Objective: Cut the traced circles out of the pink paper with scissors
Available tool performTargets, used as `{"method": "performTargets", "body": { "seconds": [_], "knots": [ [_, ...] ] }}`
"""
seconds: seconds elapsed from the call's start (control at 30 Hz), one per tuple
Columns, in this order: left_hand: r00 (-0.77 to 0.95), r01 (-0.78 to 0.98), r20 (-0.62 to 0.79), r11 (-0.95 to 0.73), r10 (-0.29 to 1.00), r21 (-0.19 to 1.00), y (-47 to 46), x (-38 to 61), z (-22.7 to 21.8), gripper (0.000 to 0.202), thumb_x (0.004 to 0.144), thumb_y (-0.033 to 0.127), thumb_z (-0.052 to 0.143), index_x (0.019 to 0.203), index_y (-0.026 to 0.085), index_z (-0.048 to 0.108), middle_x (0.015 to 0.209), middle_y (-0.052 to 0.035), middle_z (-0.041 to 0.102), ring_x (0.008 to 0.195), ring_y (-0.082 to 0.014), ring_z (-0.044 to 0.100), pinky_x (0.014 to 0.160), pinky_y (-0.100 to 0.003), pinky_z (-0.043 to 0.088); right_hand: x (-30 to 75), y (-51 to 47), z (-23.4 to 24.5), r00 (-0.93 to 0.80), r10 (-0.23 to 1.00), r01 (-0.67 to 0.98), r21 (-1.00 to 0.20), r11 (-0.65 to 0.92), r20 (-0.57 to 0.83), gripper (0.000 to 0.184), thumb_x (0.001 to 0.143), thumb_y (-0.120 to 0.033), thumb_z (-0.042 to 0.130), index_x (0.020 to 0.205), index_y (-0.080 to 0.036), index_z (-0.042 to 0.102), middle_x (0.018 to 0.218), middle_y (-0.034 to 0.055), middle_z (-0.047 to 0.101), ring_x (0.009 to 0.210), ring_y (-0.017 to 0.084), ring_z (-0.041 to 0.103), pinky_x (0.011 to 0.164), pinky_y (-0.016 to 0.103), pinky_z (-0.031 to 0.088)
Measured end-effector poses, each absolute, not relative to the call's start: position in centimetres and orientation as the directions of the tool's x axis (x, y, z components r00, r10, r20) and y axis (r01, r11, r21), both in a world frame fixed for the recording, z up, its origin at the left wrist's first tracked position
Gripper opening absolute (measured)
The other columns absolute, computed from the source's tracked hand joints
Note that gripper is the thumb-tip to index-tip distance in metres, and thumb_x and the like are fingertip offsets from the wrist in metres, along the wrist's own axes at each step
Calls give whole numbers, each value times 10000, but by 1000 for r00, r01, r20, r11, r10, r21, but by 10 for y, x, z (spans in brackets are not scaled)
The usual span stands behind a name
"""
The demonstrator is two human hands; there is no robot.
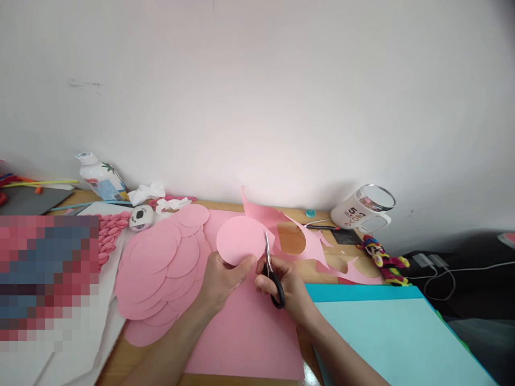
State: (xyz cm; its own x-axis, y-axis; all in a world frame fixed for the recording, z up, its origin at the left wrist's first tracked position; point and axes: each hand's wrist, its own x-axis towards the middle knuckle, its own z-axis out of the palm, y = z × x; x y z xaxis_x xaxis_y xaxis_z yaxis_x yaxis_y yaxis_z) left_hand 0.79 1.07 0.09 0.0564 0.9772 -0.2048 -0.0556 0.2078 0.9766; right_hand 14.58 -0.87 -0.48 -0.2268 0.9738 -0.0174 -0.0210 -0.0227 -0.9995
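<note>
My left hand (220, 280) is closed on a pink paper circle (240, 239), pinching its lower edge and holding it up over the desk. My right hand (286, 285) grips black-handled scissors (272, 268), their blades pointing up along the circle's right edge. The circle is still joined on the right to a ragged pink paper offcut (309, 242) with round holes cut in it. Under both hands lies a large pink sheet (245, 332).
Several cut pink circles (161, 273) are piled at the left. Turquoise paper sheets (386, 332) lie at the right. A white mug (362, 210), a glue bottle (98, 177), a paper punch (140, 217), crumpled tissue (155, 195) and small pink petals (109, 236) stand along the wall.
</note>
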Motion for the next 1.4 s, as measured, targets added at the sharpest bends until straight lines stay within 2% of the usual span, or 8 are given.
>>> {"method": "performTargets", "body": {
  "seconds": [0.2, 0.4, 0.53, 0.67, 0.83, 1.0, 1.2, 1.4],
  "knots": [
    [156, -79, -122, 135, 980, 988, 10, 6, -2, 391, 729, 305, 571, 394, 161, 430, 320, 48, 403, 301, -53, 336, 371, -226, 275, 145, -9, -8, -228, 973, -47, -998, -37, -26, 302, 661, -404, 686, 640, -183, 483, 498, -51, 430, 474, 96, 370, 456, 226, 312],
    [42, -45, -222, 224, 974, 974, 10, 8, -2, 314, 647, 307, 637, 432, 158, 464, 306, 74, 339, 317, -49, 295, 345, -209, 233, 144, -8, -12, -257, 966, -75, -996, -57, -36, 362, 621, -458, 714, 686, -181, 491, 524, -58, 393, 489, 90, 324, 449, 221, 257],
    [40, -31, -263, 265, 964, 964, 10, 9, -1, 248, 603, 312, 659, 498, 143, 511, 333, 83, 324, 335, -44, 275, 338, -202, 212, 146, -8, -14, -237, 972, -48, -999, -6, 6, 365, 622, -434, 729, 734, -180, 491, 559, -62, 364, 511, 85, 289, 459, 217, 253],
    [60, -52, -261, 264, 964, 963, 10, 10, -2, 242, 588, 327, 673, 555, 133, 532, 383, 73, 361, 362, -45, 286, 343, -200, 213, 148, -7, -14, -230, 973, -24, -999, 25, 30, 372, 624, -429, 730, 723, -181, 471, 578, -59, 372, 525, 87, 302, 473, 216, 279],
    [59, -39, -246, 248, 968, 968, 10, 9, -6, 232, 606, 318, 662, 557, 138, 523, 381, 84, 326, 364, -42, 269, 342, -197, 212, 147, -7, -12, -242, 970, -20, -1000, 14, 18, 385, 628, -475, 709, 756, -186, 490, 561, -67, 338, 510, 89, 277, 458, 219, 250],
    [60, -30, -223, 225, 973, 974, 10, 9, -5, 194, 617, 299, 654, 595, 130, 561, 400, 80, 344, 365, -37, 265, 346, -197, 220, 148, -7, -14, -245, 969, -31, -999, 14, 21, 366, 642, -455, 708, 769, -183, 500, 568, -61, 344, 519, 90, 279, 461, 219, 243],
    [67, -45, -225, 228, 972, 973, 10, 8, -4, 208, 614, 299, 652, 548, 137, 540, 378, 86, 318, 359, -37, 253, 342, -195, 196, 148, -8, -15, -238, 971, -12, -1000, 17, 20, 376, 645, -492, 689, 797, -184, 535, 559, -57, 356, 508, 93, 293, 450, 218, 250],
    [73, -45, -215, 219, 974, 975, 10, 9, -1, 203, 612, 279, 649, 525, 139, 529, 363, 87, 314, 358, -40, 260, 346, -195, 197, 148, -7, -14, -229, 973, -27, -1000, 4, 10, 360, 648, -484, 689, 741, -181, 517, 566, -53, 358, 506, 87, 284, 441, 214, 233]
  ]
}}
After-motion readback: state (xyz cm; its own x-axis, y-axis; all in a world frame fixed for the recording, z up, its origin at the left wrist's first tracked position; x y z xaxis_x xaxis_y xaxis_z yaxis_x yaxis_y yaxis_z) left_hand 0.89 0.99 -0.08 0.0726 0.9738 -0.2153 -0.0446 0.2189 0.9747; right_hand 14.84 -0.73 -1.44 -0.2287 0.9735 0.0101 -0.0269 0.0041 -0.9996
